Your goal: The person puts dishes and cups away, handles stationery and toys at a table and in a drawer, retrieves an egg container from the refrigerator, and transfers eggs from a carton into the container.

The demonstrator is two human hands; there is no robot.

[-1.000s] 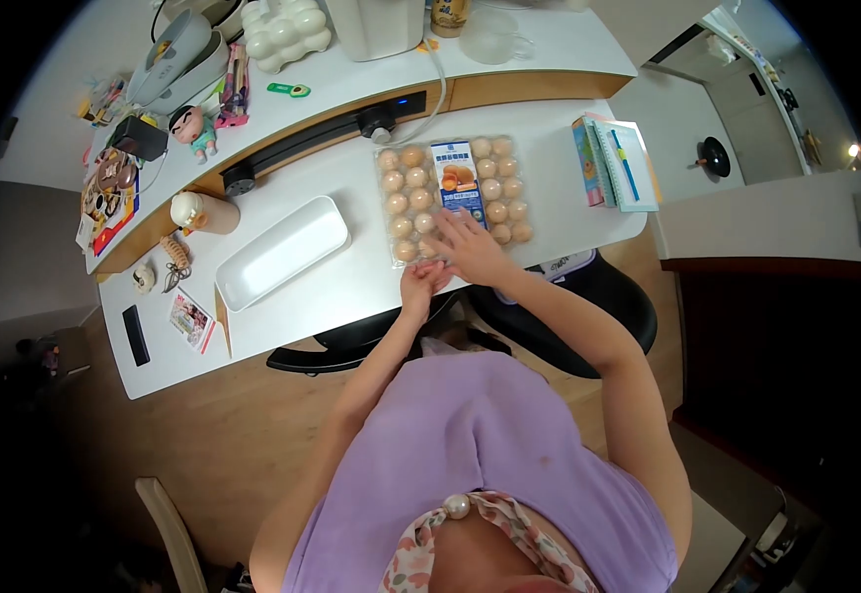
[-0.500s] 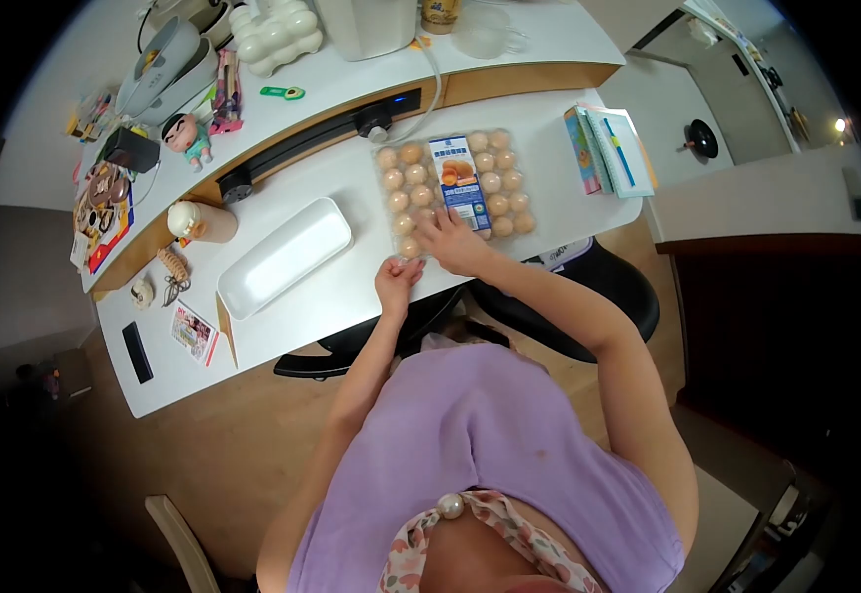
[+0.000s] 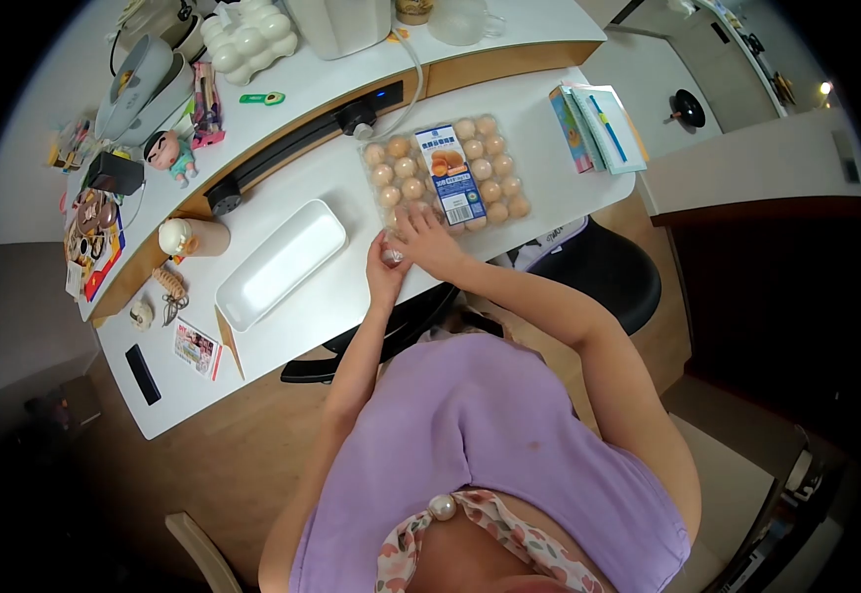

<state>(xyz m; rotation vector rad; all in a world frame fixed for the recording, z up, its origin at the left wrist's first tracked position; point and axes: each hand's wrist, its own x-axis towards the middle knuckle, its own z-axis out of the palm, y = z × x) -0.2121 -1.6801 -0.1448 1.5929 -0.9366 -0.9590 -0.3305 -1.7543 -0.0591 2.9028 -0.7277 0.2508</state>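
A clear plastic egg carton (image 3: 501,190) full of brown eggs lies on the white desk, with a blue and white label (image 3: 450,176) across its middle. My left hand (image 3: 386,269) is at the carton's near left corner, its fingers closed on the shiny plastic edge. Over the near left part of the lid rests my right hand (image 3: 430,242), its fingers stretched out across the plastic and partly covering the eggs below. The two hands almost meet at that corner. A long white tray (image 3: 282,265) sits to the left of the carton.
Notebooks with a blue pen (image 3: 603,133) lie to the right. A cream bottle (image 3: 193,237), a booklet (image 3: 196,348) and a black phone-like slab (image 3: 142,374) are on the left. Behind runs a raised shelf (image 3: 317,87) holding a green cutter (image 3: 262,98) and a white bumpy container (image 3: 249,42).
My left hand has come up to the carton's near corner and closed on its edge. My right hand has drawn slightly left and nearer, toward that corner. The whole view has shifted a little.
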